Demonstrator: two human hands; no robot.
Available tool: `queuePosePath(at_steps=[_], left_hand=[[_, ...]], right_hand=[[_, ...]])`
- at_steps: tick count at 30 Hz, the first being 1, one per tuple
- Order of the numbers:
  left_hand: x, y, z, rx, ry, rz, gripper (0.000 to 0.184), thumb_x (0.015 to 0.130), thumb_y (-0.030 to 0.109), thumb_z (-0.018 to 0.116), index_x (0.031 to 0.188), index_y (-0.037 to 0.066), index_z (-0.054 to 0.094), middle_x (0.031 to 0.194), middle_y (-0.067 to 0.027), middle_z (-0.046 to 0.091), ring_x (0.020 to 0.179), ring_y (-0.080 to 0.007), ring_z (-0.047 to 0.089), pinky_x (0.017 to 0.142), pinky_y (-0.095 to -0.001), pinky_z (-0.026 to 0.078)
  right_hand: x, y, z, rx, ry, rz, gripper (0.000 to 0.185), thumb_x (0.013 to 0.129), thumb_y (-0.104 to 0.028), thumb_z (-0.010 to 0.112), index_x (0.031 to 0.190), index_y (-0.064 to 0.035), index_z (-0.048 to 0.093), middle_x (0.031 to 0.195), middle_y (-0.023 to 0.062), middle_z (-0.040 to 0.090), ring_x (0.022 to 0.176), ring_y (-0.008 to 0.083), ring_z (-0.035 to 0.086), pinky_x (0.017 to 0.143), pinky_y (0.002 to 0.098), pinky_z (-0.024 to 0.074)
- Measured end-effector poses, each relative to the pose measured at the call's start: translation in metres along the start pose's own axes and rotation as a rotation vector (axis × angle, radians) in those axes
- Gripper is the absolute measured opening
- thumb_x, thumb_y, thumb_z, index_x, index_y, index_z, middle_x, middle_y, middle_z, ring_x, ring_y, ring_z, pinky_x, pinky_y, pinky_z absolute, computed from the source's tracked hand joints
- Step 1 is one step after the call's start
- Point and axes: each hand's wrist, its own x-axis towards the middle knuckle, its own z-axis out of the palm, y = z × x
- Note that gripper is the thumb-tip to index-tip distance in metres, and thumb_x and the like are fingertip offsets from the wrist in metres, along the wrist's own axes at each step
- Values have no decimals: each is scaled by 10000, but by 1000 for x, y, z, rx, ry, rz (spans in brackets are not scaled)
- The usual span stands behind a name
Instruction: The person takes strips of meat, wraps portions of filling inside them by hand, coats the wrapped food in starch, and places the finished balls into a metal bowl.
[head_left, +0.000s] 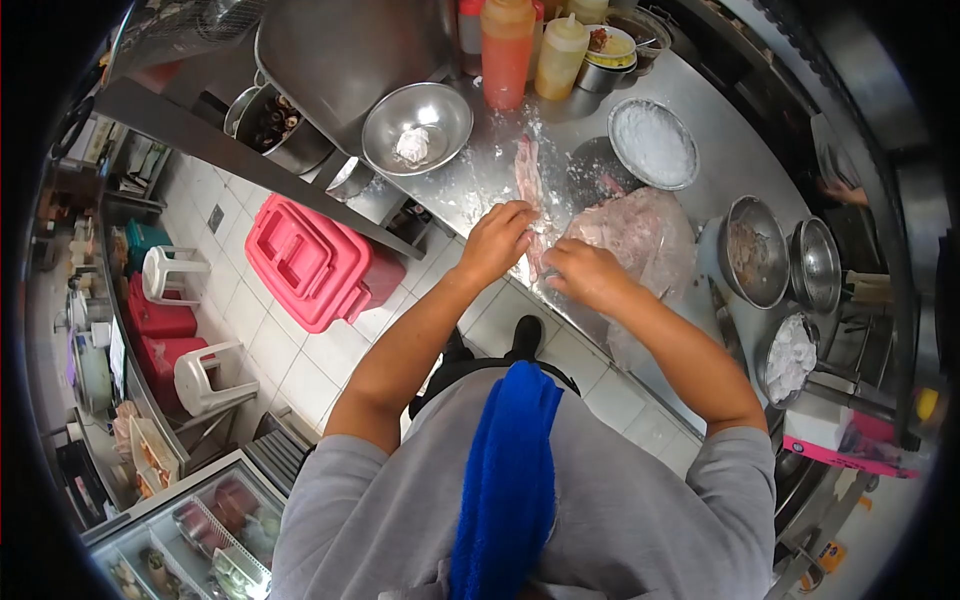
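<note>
A long strip of pale pink raw meat (527, 172) lies on the floured steel counter (480, 190). My left hand (500, 238) is at the strip's lower left side, its fingers curled together. Just to the right, my right hand (583, 270) pinches at the strip's near end; what lies between its fingertips is too small to make out. A clear plastic bag with a heap of raw meat (635, 235) rests beside my right hand. Beyond the hands stand a steel bowl with a white lump (418, 130) and a bowl of white powder (653, 143).
Squeeze bottles (508, 55) stand at the counter's far edge. On the right are a metal bowl (753, 250), a knife (726, 318) and a bowl of white powder (791, 358). A red lidded bin (310, 260) is on the floor at left. Another person's hand (845, 192) shows at far right.
</note>
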Motion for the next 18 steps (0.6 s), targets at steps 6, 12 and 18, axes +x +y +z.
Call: queuePosePath(at_steps=[6, 12, 18], left_hand=[[-2, -9, 4, 19, 37, 41, 244, 759, 47, 665, 1001, 46, 637, 1036, -88, 617, 942, -292, 590, 814, -373, 490], [-3, -8, 6, -7, 75, 39, 242, 753, 37, 670, 993, 38, 636, 1025, -104, 619, 934, -301, 591, 808, -377, 487], [-14, -18, 12, -13, 124, 27, 259, 747, 35, 672, 1004, 41, 636, 1058, -122, 601, 968, -313, 582, 830, -380, 479]], right_hand=[[-1, -3, 37, -150, 217, -54, 249, 700, -138, 692, 901, -44, 578, 880, 101, 573, 883, 289, 600, 708, 401, 519], [1, -8, 38, -76, 313, -29, 158, 727, -145, 679, 817, -54, 586, 830, 98, 572, 827, 301, 607, 680, 405, 515], [44, 33, -31, 69, 466, 132, 106, 823, -151, 616, 833, -46, 608, 889, 137, 594, 843, 347, 603, 698, 441, 503]])
